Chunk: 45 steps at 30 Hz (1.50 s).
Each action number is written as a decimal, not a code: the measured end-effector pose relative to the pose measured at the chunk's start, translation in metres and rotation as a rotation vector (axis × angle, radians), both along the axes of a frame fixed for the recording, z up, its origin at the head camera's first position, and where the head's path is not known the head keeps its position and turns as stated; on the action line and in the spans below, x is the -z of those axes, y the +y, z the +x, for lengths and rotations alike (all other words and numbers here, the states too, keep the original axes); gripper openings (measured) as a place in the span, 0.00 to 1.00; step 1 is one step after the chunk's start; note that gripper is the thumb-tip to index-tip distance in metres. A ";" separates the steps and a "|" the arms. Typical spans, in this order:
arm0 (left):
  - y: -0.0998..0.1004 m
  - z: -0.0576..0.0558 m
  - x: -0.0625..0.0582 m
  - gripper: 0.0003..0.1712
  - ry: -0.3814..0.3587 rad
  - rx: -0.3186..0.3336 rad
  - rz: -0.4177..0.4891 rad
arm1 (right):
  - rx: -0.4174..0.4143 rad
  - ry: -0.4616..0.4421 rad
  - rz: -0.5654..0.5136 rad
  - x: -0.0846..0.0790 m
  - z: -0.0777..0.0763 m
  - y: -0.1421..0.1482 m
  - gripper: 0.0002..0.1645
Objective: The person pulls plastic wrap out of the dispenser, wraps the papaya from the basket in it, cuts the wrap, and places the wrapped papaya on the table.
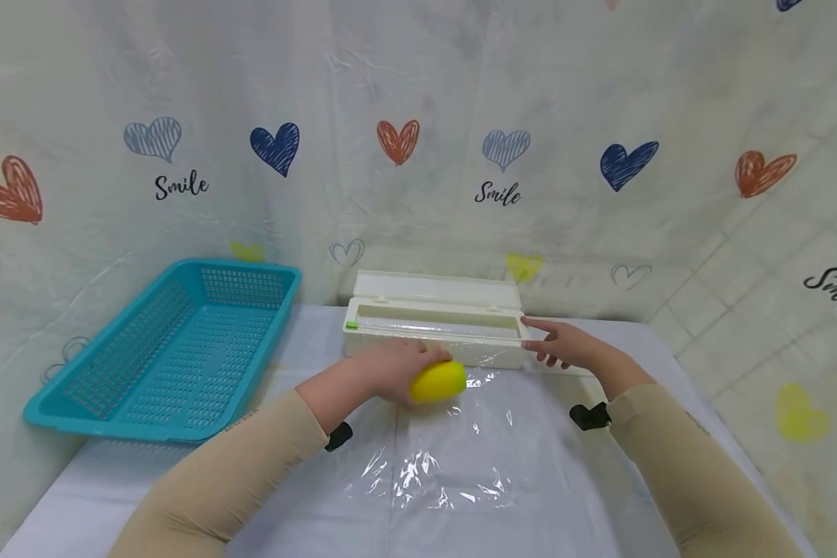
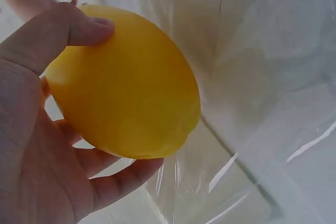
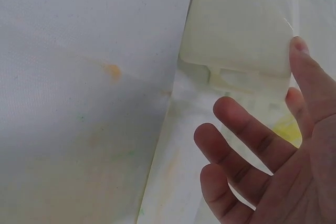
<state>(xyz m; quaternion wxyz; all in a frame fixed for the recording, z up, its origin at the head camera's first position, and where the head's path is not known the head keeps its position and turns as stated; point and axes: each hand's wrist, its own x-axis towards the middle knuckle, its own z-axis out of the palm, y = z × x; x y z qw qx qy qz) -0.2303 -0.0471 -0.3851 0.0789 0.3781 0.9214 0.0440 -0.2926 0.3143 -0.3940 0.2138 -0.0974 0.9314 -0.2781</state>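
In the head view my left hand point(image 1: 394, 368) grips a smooth yellow fruit point(image 1: 438, 382) with a greenish end. Thumb over the top and fingers curled beneath the fruit point(image 2: 128, 82) show in the left wrist view. Just behind it stands a white plastic-wrap dispenser point(image 1: 446, 353), its lid point(image 1: 435, 288) raised and a roll point(image 1: 425, 324) inside. Clear film point(image 1: 453, 457) spreads from it over the table. My right hand point(image 1: 561, 343) touches the dispenser's right end with thumb and forefinger; the other fingers point(image 3: 231, 161) are spread, loosely bent.
A turquoise perforated basket point(image 1: 251, 380) stands at the left of the table. White cloth point(image 1: 307, 496) covers the table. A curtain printed with hearts point(image 1: 397, 143) hangs close behind. Dark straps point(image 1: 590, 417) show at both wrists.
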 end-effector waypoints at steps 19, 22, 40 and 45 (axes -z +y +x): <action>-0.005 0.005 0.017 0.48 -0.086 -0.043 0.027 | -0.005 0.004 0.037 -0.001 -0.004 -0.007 0.50; -0.007 0.006 0.019 0.50 -0.106 -0.057 0.045 | -0.010 0.014 0.041 -0.002 -0.004 -0.006 0.51; -0.021 0.005 0.018 0.51 -0.141 -0.086 0.123 | 0.038 0.070 -0.041 0.004 0.004 0.010 0.53; -0.029 0.004 0.021 0.51 -0.139 -0.109 0.129 | 0.017 0.121 -0.021 0.007 0.008 0.011 0.52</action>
